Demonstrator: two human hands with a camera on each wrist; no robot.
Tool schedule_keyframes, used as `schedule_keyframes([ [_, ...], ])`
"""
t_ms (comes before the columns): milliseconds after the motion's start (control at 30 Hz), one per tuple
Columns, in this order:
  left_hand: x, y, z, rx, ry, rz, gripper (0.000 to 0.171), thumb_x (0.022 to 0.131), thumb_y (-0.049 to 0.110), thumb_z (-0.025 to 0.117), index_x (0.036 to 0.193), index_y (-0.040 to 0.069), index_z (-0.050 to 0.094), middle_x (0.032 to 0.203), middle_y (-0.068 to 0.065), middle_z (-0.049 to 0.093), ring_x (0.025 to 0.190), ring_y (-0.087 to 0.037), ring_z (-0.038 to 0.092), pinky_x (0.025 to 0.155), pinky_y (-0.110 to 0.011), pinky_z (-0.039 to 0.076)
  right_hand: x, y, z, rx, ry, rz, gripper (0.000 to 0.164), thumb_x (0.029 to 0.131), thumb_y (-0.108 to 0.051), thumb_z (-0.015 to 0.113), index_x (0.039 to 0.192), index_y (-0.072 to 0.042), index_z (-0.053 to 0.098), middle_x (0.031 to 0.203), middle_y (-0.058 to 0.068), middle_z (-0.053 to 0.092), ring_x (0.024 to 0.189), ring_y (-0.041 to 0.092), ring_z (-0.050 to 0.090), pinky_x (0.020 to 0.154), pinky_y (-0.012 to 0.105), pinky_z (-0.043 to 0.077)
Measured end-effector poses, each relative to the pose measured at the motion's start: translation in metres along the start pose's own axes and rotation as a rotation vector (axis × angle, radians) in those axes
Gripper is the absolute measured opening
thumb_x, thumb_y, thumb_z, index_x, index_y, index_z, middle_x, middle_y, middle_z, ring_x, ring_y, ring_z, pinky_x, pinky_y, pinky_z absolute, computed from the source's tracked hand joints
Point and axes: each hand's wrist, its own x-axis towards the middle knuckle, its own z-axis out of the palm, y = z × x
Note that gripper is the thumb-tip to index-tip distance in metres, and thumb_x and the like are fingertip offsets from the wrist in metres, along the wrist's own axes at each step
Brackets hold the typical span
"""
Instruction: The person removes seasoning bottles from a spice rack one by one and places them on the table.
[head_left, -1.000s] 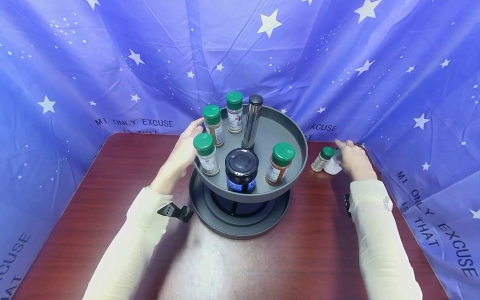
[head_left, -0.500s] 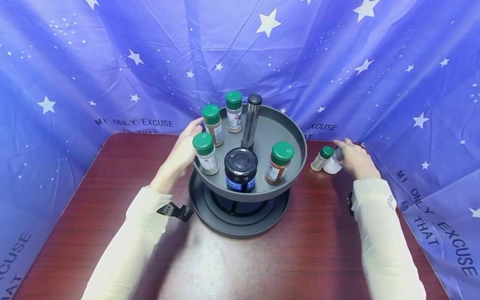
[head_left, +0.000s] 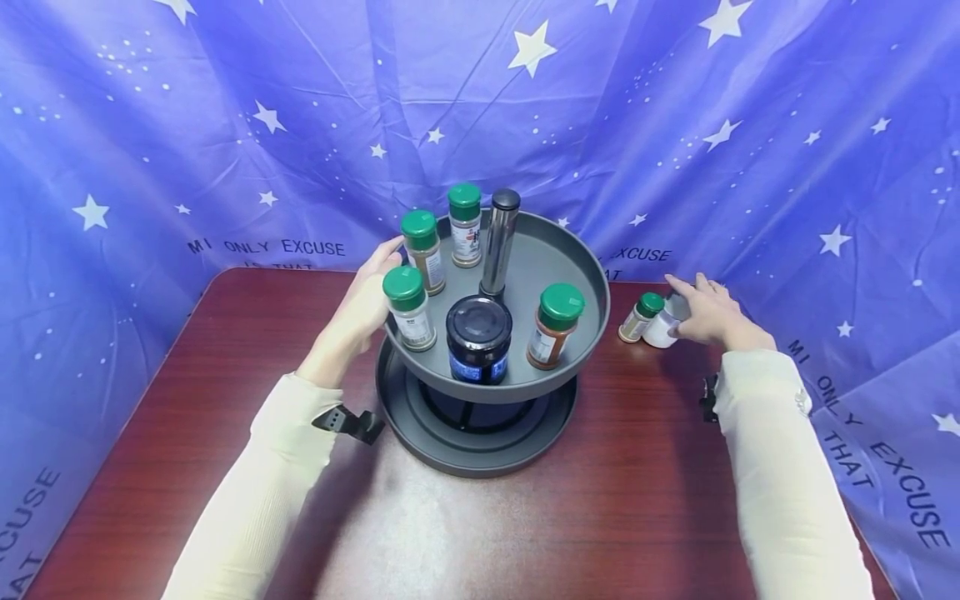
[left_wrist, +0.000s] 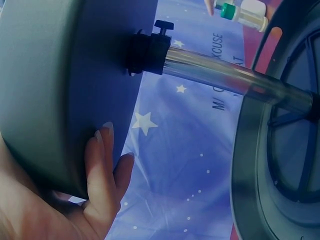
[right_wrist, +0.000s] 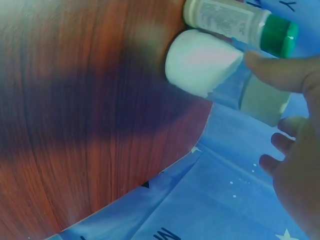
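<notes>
A grey two-tier turntable [head_left: 480,463] stands mid-table in the head view. My left hand [head_left: 367,300] holds its upper tray [head_left: 555,242] at the left rim; in the left wrist view, fingertips [left_wrist: 106,135] rest against the underside. To the right, my right hand [head_left: 708,312] is spread beside a clear jar of white contents [head_left: 662,330] with a grey cap [right_wrist: 262,100]. In the right wrist view the thumb [right_wrist: 272,70] overlaps that jar's upper part, while the other fingers lie just past the cap. A green-capped spice jar [head_left: 636,323] stands against the white one.
On the upper tray are several green-capped spice jars, such as one with red contents [head_left: 551,333], and a black-lidded jar [head_left: 480,337]. A chrome post [head_left: 498,246] rises from the tray. A blue starry curtain [head_left: 315,150] hangs around the wooden table [head_left: 630,467].
My right hand has shifted slightly right and its fingers have spread, uncovering more of the white-filled jar. The left hand has stayed on the tray. The head view has shifted slightly.
</notes>
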Motion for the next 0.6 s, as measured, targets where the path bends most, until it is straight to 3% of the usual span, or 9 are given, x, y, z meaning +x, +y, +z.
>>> schedule_keyframes([
  [333,-0.001,0.001,0.0,0.006,0.002,-0.01,0.049,0.107,0.034,0.025,0.156,0.03,0.027,0.164,0.0,0.023,0.152,-0.024,0.02,0.121,-0.055,0.02,-0.001,0.0,-0.011,0.076,-0.057,-0.018,0.109,0.081,-0.043,0.074,0.158,-0.01,0.004,0.152,0.046,-0.01,0.136,0.071,-0.002,0.101,0.085,0.007],
  [600,-0.001,0.002,-0.001,0.002,0.001,-0.003,0.049,0.107,0.032,0.025,0.156,0.028,0.027,0.164,0.0,0.023,0.152,-0.024,0.019,0.123,-0.053,0.019,-0.003,-0.001,-0.013,0.226,-0.067,-0.028,0.113,0.082,-0.046,0.075,0.159,-0.017,-0.002,0.155,0.036,-0.021,0.139,0.067,-0.009,0.102,0.085,0.006],
])
